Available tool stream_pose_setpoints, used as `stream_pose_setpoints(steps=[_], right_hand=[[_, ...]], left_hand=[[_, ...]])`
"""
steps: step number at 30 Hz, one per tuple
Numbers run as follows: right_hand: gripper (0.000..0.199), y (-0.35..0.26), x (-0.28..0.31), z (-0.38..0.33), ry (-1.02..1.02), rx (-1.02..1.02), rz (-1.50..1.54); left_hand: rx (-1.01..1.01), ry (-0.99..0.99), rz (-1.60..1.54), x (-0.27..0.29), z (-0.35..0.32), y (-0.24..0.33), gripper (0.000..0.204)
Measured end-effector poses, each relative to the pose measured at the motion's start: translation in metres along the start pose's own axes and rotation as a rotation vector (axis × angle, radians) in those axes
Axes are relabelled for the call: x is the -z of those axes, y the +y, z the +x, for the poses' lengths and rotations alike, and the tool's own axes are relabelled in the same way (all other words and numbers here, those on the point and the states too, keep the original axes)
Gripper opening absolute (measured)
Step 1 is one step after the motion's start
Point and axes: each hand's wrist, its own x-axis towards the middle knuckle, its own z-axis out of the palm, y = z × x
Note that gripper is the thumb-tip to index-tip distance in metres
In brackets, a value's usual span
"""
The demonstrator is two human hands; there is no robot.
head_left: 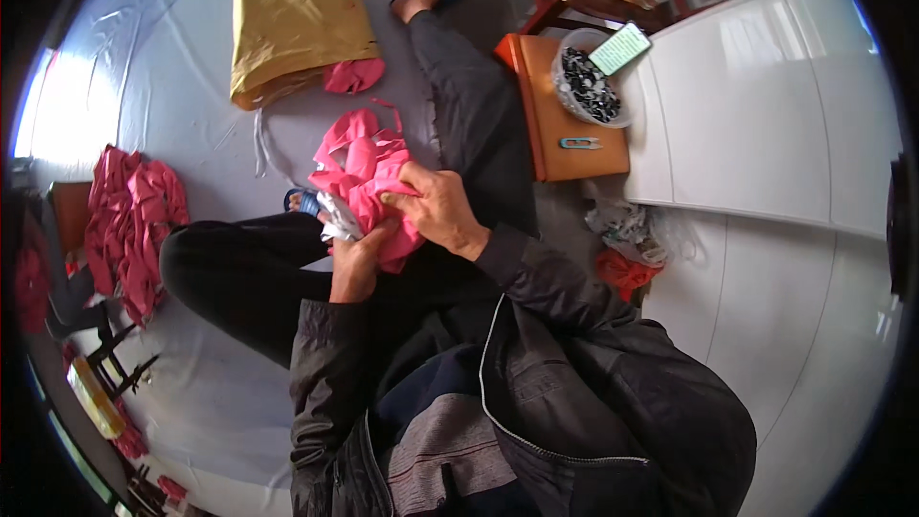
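Left hand point(358, 260): fingers gripping pink cloth point(366, 165)
Right hand point(442, 212): fingers pinching same cloth
Thread snips point(579, 144): on orange box point(555, 161), near tub point(622, 119)

So I've got this bright pink, soft-looking fabric piece point(364, 165) bunched up between my left hand point(356, 257) and right hand point(444, 214), all crumpled, folds everywhere. The far end flops loosely away from me, with a skinny pink strip curling off it. There's also a crinkled, whitish, slightly shiny bit point(338, 217) poking out by my left thumb; can't tell if it's attached.
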Motion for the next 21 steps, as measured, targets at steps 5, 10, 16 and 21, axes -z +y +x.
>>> stream_pose_setpoints(steps=[5, 10, 16, 21], right_hand=[[0.025, -0.006, 0.002, 0.000, 0.019, -0.059, -0.004], [0.024, -0.009, 0.006, 0.003, 0.028, -0.124, 0.070], [0.023, -0.005, 0.015, 0.008, 0.078, -0.152, 0.065], [0.021, -0.007, 0.032, 0.008, 0.195, -0.180, 0.003]], left_hand=[[-0.008, 0.002, -0.044, -0.001, 0.001, -0.003, 0.051], [-0.004, 0.011, -0.015, 0.000, 0.000, -0.004, 0.056], [-0.035, 0.037, 0.040, -0.010, -0.003, 0.017, 0.060], [-0.213, -0.032, 0.249, -0.010, 0.018, 0.050, 0.057]])
